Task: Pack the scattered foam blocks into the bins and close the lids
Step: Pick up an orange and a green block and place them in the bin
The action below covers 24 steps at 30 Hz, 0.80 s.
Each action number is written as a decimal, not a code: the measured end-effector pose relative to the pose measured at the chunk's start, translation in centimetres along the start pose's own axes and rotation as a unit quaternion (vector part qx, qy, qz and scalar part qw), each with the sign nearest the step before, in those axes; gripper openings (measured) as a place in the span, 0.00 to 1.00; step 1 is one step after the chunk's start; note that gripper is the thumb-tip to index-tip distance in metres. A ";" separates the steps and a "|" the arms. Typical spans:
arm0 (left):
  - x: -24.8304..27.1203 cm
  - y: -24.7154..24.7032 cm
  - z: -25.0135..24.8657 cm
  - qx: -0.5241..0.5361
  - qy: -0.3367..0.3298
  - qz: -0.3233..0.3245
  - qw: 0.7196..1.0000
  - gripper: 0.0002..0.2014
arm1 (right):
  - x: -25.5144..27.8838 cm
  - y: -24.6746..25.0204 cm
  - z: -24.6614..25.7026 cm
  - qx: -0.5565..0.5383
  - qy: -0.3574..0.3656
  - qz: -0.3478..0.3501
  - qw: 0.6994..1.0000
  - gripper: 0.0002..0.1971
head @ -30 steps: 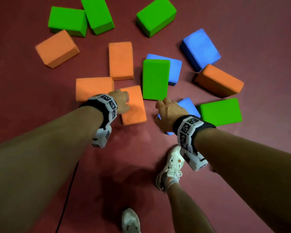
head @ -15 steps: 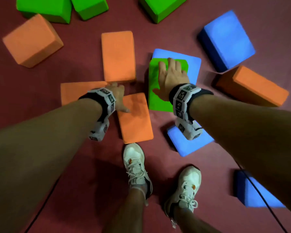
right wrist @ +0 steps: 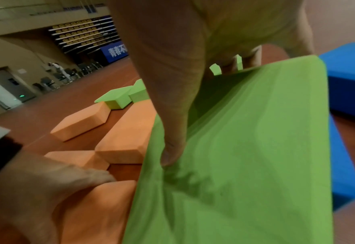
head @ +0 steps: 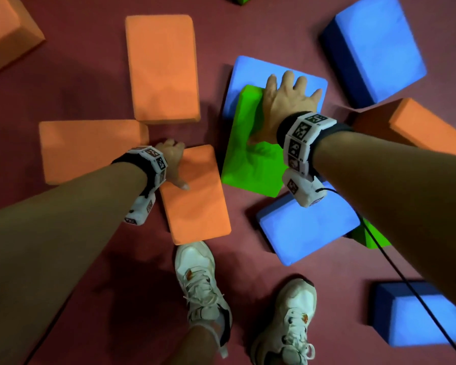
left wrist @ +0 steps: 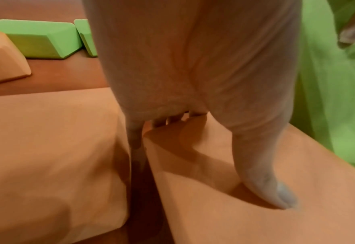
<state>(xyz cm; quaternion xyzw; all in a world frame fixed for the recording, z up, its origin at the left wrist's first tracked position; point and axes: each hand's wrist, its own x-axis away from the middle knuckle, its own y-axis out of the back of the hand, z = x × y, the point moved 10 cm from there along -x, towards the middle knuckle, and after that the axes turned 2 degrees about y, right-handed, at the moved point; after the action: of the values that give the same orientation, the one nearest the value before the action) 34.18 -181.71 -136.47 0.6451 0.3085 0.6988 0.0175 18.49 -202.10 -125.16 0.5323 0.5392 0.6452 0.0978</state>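
Note:
My left hand (head: 175,164) grips the far left corner of a flat orange foam block (head: 195,201) on the red floor. In the left wrist view its thumb (left wrist: 266,181) lies on the block's top (left wrist: 255,222) and the fingers curl over the far edge. My right hand (head: 271,109) grips a green block (head: 253,164), fingers hooked over its far end and thumb (right wrist: 172,140) on the top face (right wrist: 255,165). The green block sits askew on a blue block (head: 248,72). No bin is in view.
Several loose blocks lie around: orange ones (head: 163,67) (head: 90,148) (head: 419,125), blue ones (head: 374,46) (head: 306,227) (head: 427,314). My two white shoes (head: 198,275) (head: 292,317) stand just behind the blocks. A black cable (head: 406,285) hangs from the right wrist.
My right hand went from the near blue block to the green block and hooked over its far end; the green block has skewed. The left hand stayed on the orange block. The view dropped closer.

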 end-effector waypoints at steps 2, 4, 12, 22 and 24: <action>0.0 0.0 0.2 0.015 -0.008 0.000 1.000 0.65 | 0.1 -0.1 -1.0 0.001 -0.003 0.021 1.000 0.64; 0.2 0.2 0.4 0.008 -0.009 -0.004 1.000 0.67 | 0.4 -0.3 -1.1 -0.002 0.020 0.019 1.000 0.62; 6.7 2.6 0.3 0.043 -0.027 -0.025 0.998 0.55 | 6.9 1.1 4.0 0.008 0.124 0.003 0.992 0.52; 28.1 3.2 4.4 0.116 0.045 -0.161 0.979 0.54 | 20.6 10.8 10.3 0.092 0.271 0.014 0.958 0.47; 33.8 2.7 5.6 0.133 0.074 -0.190 0.970 0.51 | 24.9 13.0 12.5 0.124 0.316 0.009 0.941 0.45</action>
<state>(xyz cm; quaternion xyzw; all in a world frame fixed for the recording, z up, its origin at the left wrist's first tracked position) 34.62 -167.32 -105.23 0.5174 0.5162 0.6813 0.0409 23.90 -182.47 -102.14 0.3139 0.6128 0.7095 -0.1503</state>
